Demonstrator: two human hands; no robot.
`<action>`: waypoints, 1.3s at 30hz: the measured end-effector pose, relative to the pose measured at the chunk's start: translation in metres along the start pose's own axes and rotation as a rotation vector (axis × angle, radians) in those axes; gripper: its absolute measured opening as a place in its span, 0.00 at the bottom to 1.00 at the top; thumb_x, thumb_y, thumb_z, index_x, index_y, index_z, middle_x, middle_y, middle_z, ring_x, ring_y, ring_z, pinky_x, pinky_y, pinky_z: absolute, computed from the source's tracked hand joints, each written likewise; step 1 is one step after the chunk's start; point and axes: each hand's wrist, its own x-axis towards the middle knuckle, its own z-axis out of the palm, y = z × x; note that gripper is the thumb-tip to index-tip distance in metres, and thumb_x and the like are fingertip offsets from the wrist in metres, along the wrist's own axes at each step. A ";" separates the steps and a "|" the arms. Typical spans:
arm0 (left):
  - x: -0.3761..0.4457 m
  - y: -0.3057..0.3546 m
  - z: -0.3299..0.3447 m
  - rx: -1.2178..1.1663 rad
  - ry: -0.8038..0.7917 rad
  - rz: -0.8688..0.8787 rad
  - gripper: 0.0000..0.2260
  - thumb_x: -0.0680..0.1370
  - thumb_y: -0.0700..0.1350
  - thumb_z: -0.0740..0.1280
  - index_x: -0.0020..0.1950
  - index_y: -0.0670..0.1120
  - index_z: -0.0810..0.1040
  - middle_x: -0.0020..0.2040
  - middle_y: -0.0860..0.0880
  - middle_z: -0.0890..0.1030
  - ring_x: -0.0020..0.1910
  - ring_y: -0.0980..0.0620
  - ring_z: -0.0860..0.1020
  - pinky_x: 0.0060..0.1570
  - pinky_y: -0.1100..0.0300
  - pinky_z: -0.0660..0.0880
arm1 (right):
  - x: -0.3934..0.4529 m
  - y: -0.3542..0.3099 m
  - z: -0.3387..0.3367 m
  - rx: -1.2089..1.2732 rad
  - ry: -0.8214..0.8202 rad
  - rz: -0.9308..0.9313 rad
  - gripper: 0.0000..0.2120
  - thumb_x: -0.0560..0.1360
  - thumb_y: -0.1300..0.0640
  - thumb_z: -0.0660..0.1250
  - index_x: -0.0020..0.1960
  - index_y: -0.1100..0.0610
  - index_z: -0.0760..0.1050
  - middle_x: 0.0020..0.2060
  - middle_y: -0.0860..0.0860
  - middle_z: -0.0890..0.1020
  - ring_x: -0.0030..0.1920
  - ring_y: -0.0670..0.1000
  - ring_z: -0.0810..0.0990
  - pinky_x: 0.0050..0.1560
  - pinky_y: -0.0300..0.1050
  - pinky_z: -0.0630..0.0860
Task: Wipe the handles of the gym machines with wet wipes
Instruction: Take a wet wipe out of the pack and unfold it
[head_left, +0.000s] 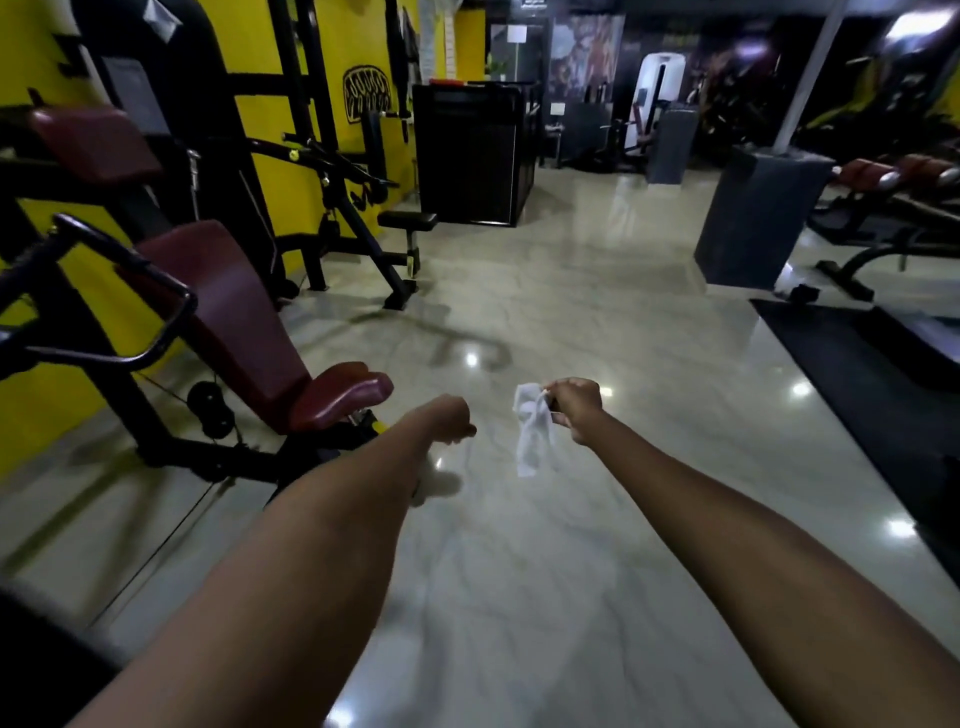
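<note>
Head view: your right hand pinches a crumpled white wet wipe at its top edge, the rest of it hanging loose below the fingers, over the pale glossy tiled floor and touching nothing else. Your left hand is curled into a loose fist and holds nothing. Both arms reach forward into open floor, well apart from any machine, so the step in hand looks like a carry between machines, not a wipe. Nearest candidate: the black curved tubular handle on the dark-red padded seat machine at your left. The next move likely calls for a turn left, then wrapping the wipe round that bar with a full grip, since a pinch will not spread it along the tube. Also present: a black lever machine with a small black seat against the yellow wall, a black cabinet, a grey block at a pillar's foot, benches at right, a black floor mat. The red seat edge juts between you and the handle.
</note>
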 end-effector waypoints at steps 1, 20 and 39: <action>0.020 0.003 -0.008 0.042 -0.015 0.019 0.12 0.79 0.42 0.62 0.55 0.35 0.79 0.46 0.40 0.80 0.38 0.47 0.77 0.42 0.58 0.74 | 0.021 -0.005 0.007 -0.001 0.001 0.005 0.10 0.71 0.71 0.64 0.35 0.60 0.75 0.30 0.56 0.76 0.29 0.51 0.76 0.28 0.41 0.76; 0.396 0.019 -0.134 0.051 0.019 -0.028 0.12 0.78 0.41 0.63 0.38 0.39 0.79 0.29 0.49 0.75 0.29 0.54 0.73 0.36 0.63 0.72 | 0.419 -0.141 0.153 -0.101 -0.223 0.004 0.11 0.69 0.71 0.64 0.31 0.60 0.72 0.28 0.56 0.72 0.27 0.52 0.71 0.36 0.47 0.73; 0.611 -0.110 -0.317 -0.048 0.196 -0.310 0.11 0.78 0.40 0.62 0.37 0.40 0.77 0.30 0.48 0.75 0.27 0.55 0.72 0.29 0.67 0.69 | 0.624 -0.236 0.446 -0.101 -0.592 -0.024 0.09 0.74 0.71 0.60 0.38 0.61 0.74 0.33 0.56 0.76 0.32 0.50 0.74 0.31 0.43 0.75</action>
